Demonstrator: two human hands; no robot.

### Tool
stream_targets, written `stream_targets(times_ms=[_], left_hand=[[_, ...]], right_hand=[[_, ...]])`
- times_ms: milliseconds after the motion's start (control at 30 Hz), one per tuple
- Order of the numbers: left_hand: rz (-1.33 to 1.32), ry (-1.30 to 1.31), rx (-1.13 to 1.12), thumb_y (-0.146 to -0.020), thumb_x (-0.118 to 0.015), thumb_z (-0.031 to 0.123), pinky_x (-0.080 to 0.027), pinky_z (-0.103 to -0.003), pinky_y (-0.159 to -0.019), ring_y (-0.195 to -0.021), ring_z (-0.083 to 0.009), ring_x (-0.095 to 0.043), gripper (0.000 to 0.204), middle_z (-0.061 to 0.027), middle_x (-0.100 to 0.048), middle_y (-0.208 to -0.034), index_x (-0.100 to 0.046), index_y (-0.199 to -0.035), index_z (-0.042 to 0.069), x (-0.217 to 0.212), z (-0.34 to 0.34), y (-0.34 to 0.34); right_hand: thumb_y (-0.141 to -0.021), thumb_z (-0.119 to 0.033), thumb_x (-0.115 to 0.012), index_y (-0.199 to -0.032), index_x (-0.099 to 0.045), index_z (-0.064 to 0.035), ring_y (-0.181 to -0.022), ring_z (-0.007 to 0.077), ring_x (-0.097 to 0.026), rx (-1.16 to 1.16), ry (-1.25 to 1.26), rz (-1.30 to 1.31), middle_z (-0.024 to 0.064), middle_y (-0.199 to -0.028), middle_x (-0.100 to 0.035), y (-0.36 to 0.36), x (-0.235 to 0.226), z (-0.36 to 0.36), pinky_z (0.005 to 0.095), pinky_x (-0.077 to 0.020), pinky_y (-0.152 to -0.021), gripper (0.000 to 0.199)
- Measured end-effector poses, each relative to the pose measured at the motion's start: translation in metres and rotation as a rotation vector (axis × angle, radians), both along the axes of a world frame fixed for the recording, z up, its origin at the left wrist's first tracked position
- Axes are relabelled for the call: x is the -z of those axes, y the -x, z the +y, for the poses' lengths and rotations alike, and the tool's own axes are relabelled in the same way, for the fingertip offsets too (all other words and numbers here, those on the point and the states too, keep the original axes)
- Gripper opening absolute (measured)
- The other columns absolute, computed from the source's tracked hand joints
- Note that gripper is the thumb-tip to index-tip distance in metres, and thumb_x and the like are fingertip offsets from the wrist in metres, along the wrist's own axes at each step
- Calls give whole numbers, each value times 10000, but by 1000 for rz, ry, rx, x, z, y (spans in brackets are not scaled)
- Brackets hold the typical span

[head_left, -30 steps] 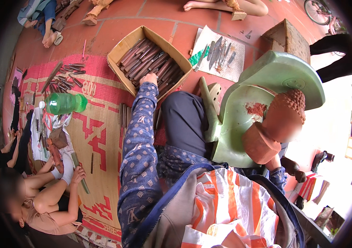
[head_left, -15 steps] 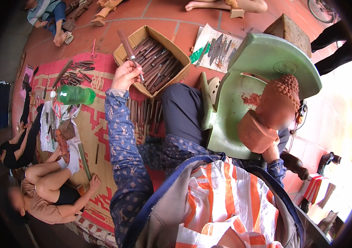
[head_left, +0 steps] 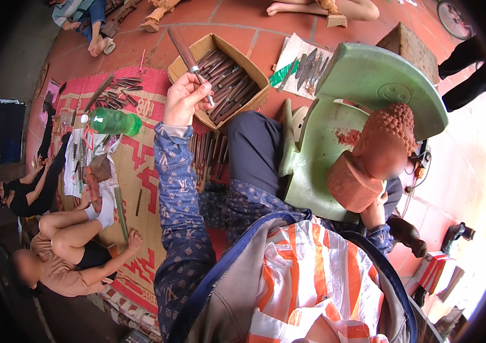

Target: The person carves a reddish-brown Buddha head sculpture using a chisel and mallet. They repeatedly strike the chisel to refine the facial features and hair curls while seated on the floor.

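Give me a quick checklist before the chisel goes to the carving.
1. Left hand grips the wooden-handled carving chisel: ok.
2. Chisel lifted free of the cardboard box of tools: ok.
3. Reddish-brown carved wooden head rests on the green plastic chair: ok.
4. Right hand steadies the carving's base: cannot tell, mostly hidden.
5. Chisel edge condition: cannot tell.

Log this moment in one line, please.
left hand: holds chisel above box | right hand: steadies carving on chair
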State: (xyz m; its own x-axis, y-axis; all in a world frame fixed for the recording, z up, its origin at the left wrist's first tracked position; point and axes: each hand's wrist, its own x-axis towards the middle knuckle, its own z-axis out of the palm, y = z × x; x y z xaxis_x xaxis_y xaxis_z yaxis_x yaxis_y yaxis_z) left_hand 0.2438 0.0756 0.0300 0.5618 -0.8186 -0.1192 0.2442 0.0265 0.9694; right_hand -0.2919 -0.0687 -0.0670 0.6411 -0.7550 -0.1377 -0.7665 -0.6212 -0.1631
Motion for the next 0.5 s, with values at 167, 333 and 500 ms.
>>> stream_targets(times_ms=[167,333,500], left_hand=[[-27,45,24,-870,-607,54,-541,-231,-581,-706,-112,-613,114,-53,-603,-818,-525,-948,44,-11,-12,15],[-138,86,24,-841,-641,28,-516,-237,-648,-763,-138,-607,209,-39,-551,-845,-507,-1001,15,-15,-3,37],[-246,200,216,-841,-618,-4,-510,-256,-701,-786,-151,-589,500,-55,-516,-875,-349,-1262,-2,-27,-25,75]], right_hand=[[-818,-244,-581,-1379,-273,3,-1228,483,-373,-67,11,83,359,-1382,-220,5,-3,-2,579,-255,-1030,686],[-753,-353,-689,-1411,-116,3,-953,580,-522,244,-174,-90,521,-1209,-256,-17,-29,1,482,-515,-785,942],[-769,-398,-688,-1413,-183,-56,-1039,558,-491,265,-212,-106,468,-1242,-311,-13,-42,-1,476,-490,-844,888]])
